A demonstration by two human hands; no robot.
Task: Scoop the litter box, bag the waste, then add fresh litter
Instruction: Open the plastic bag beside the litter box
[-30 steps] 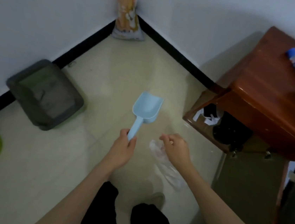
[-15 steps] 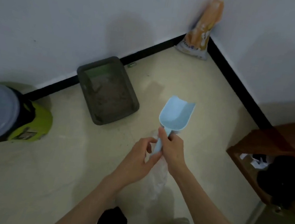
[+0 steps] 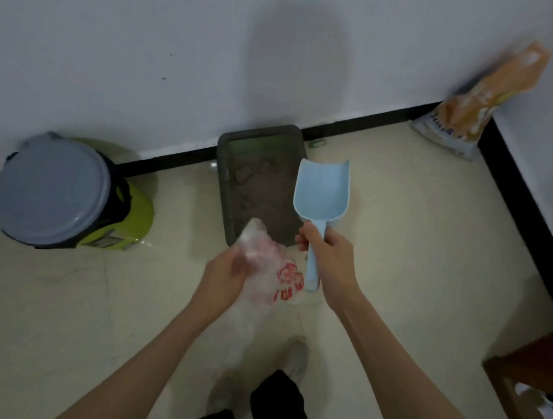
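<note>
The right hand point(image 3: 326, 261) has its fingers curled round the pale blue plastic scoop point(image 3: 321, 200) while the left hand point(image 3: 225, 281) grips a thin clear plastic bag with red print point(image 3: 272, 276), both just above the dark grey rectangular litter box point(image 3: 257, 179) by the wall.

I see a smooth pale-blue plastic scoop point(image 3: 321, 193), a thin translucent plastic bag point(image 3: 268, 270) with red print, a matt dark-grey plastic litter box point(image 3: 226, 169) holding grainy litter, a glossy cream tiled floor point(image 3: 419, 243), and a brown wooden cabinet point(image 3: 532, 369).
</note>
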